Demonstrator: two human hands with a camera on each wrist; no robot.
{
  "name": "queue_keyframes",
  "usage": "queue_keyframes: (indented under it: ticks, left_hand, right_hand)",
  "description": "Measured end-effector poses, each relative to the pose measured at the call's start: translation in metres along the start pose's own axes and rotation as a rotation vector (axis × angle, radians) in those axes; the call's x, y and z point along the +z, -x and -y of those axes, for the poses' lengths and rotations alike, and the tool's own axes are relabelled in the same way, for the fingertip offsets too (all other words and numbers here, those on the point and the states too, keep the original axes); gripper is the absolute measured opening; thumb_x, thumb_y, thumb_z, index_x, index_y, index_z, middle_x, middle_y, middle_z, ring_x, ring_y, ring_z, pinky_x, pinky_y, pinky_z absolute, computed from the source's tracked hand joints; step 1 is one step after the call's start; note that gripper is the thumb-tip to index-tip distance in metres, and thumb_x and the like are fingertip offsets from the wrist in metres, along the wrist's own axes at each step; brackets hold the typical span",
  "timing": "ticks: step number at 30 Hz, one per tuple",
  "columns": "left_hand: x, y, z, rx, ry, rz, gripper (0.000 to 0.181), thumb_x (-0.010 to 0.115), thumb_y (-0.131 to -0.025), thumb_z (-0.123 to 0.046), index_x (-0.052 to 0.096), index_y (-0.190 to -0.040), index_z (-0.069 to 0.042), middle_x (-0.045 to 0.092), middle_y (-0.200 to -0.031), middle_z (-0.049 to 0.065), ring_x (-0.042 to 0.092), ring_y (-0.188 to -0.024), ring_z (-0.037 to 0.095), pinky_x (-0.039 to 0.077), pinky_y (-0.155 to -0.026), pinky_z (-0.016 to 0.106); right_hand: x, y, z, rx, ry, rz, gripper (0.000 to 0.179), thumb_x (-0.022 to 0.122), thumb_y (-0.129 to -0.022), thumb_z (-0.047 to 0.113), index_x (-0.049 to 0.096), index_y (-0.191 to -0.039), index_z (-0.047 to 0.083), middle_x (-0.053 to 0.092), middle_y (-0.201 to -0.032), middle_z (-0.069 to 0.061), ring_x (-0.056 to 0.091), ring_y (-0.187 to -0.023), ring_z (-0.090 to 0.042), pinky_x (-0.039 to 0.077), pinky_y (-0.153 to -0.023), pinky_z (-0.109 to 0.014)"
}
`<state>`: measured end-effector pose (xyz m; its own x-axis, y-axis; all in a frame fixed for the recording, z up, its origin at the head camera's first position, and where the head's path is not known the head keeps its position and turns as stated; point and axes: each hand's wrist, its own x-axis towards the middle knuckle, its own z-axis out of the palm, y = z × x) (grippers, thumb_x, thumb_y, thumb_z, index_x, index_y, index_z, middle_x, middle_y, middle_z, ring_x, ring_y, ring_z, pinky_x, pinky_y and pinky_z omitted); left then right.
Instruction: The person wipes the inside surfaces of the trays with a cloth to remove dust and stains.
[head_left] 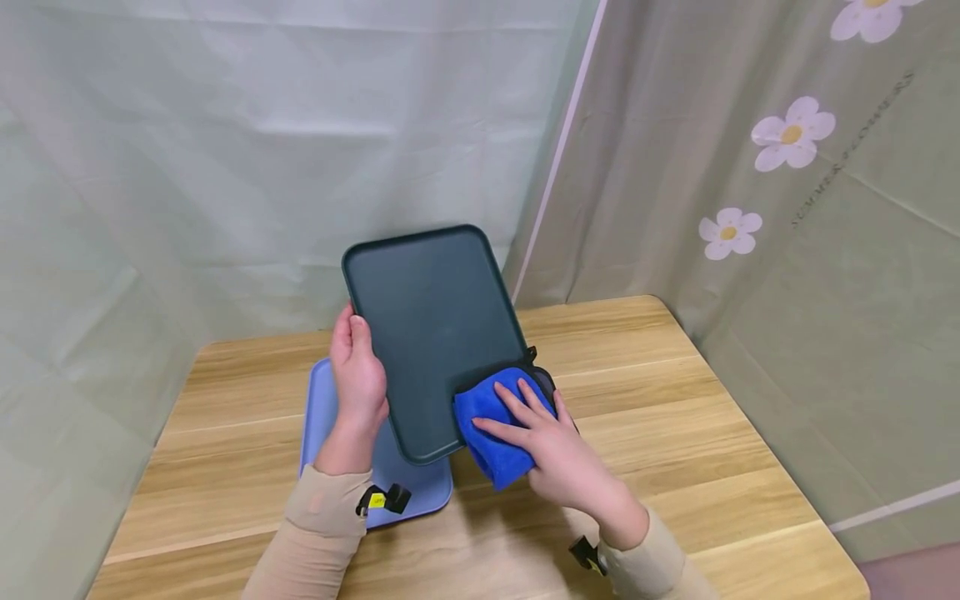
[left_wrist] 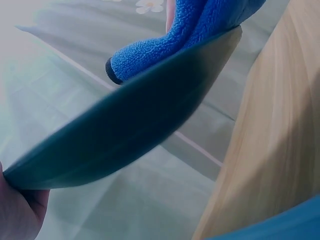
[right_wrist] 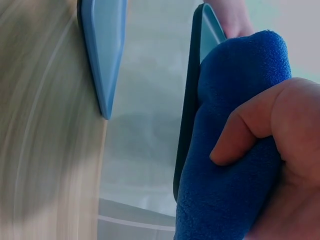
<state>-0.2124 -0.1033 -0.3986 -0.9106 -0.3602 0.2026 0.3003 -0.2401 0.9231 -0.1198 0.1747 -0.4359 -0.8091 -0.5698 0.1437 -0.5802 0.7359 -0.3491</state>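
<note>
My left hand [head_left: 358, 371] grips a dark green rectangular tray [head_left: 435, 317] by its left edge, thumb on the rim. The tray is held tilted above the table, its inner face toward the head camera. A folded blue cloth [head_left: 491, 417] with black edging lies against the tray's lower right corner. My right hand [head_left: 558, 454] holds this cloth, fingers spread over it in the head view; in the right wrist view the thumb [right_wrist: 235, 142] bends onto the plush cloth [right_wrist: 235, 100]. The cloth hides that corner of the tray. The left wrist view shows the tray's underside [left_wrist: 125, 125].
A light blue tray [head_left: 318, 417] lies on the wooden table [head_left: 645, 417], partly beneath the green tray and my left forearm. Pale curtains [head_left: 300, 150] hang behind the table and along its sides; the right one bears white flowers [head_left: 793, 133].
</note>
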Motion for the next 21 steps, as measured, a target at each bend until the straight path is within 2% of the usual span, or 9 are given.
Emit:
queue_keyframes:
  ticks: [4, 8, 11, 15, 18, 21]
  left_hand:
    - [-0.002, 0.000, 0.002, -0.008, -0.014, -0.002, 0.051, 0.041, -0.118, -0.029, 0.042, -0.163, -0.006, 0.049, -0.160, 0.007, 0.040, -0.148, 0.018, 0.031, -0.123, 0.036]
    - [-0.002, -0.002, 0.006, -0.019, -0.030, 0.006, 0.051, 0.040, -0.118, -0.028, 0.041, -0.162, -0.005, 0.048, -0.161, 0.009, 0.039, -0.149, 0.019, 0.030, -0.124, 0.037]
    - [-0.002, -0.003, 0.012, -0.073, -0.060, 0.007, 0.053, 0.040, -0.118, -0.027, 0.036, -0.165, -0.003, 0.041, -0.167, 0.010, 0.033, -0.154, 0.020, 0.025, -0.127, 0.036]
    - [-0.002, -0.002, 0.024, -0.166, -0.097, 0.024, 0.058, 0.037, -0.119, -0.028, 0.025, -0.169, -0.002, 0.027, -0.174, 0.011, 0.019, -0.161, 0.022, 0.017, -0.129, 0.036]
    - [-0.001, 0.000, 0.034, -0.206, -0.117, 0.052, 0.059, 0.034, -0.119, -0.028, 0.020, -0.170, -0.001, 0.021, -0.176, 0.012, 0.014, -0.162, 0.023, 0.015, -0.130, 0.037]
    - [0.001, 0.003, 0.047, -0.234, -0.130, 0.084, 0.059, 0.033, -0.119, -0.026, 0.019, -0.169, 0.001, 0.020, -0.176, 0.014, 0.014, -0.162, 0.025, 0.015, -0.130, 0.039]
  right_hand:
    - [-0.003, 0.000, -0.001, -0.002, -0.032, -0.013, 0.115, 0.056, -0.066, -0.021, 0.050, -0.159, 0.045, 0.024, -0.176, -0.002, 0.010, -0.163, -0.036, 0.011, -0.118, -0.081]
    - [-0.007, 0.002, -0.005, -0.019, -0.136, -0.110, 0.102, 0.054, -0.068, -0.020, 0.060, -0.154, 0.035, 0.042, -0.168, -0.007, 0.028, -0.159, -0.035, 0.018, -0.118, -0.080]
    - [-0.014, 0.003, -0.010, -0.037, -0.270, -0.259, 0.085, 0.053, -0.076, -0.020, 0.069, -0.146, 0.027, 0.058, -0.156, -0.008, 0.049, -0.148, -0.033, 0.034, -0.117, -0.070]
    - [-0.025, 0.004, -0.017, -0.040, -0.401, -0.474, 0.071, 0.051, -0.084, -0.022, 0.076, -0.134, 0.021, 0.070, -0.141, -0.006, 0.066, -0.130, -0.030, 0.053, -0.107, -0.052]
    - [-0.033, 0.007, -0.024, -0.007, -0.426, -0.577, 0.069, 0.048, -0.084, -0.024, 0.078, -0.130, 0.018, 0.074, -0.133, -0.003, 0.070, -0.122, -0.028, 0.057, -0.102, -0.039]
    - [-0.041, 0.011, -0.031, 0.053, -0.425, -0.653, 0.069, 0.046, -0.084, -0.026, 0.080, -0.127, 0.017, 0.076, -0.127, -0.002, 0.073, -0.116, -0.026, 0.055, -0.097, -0.025]
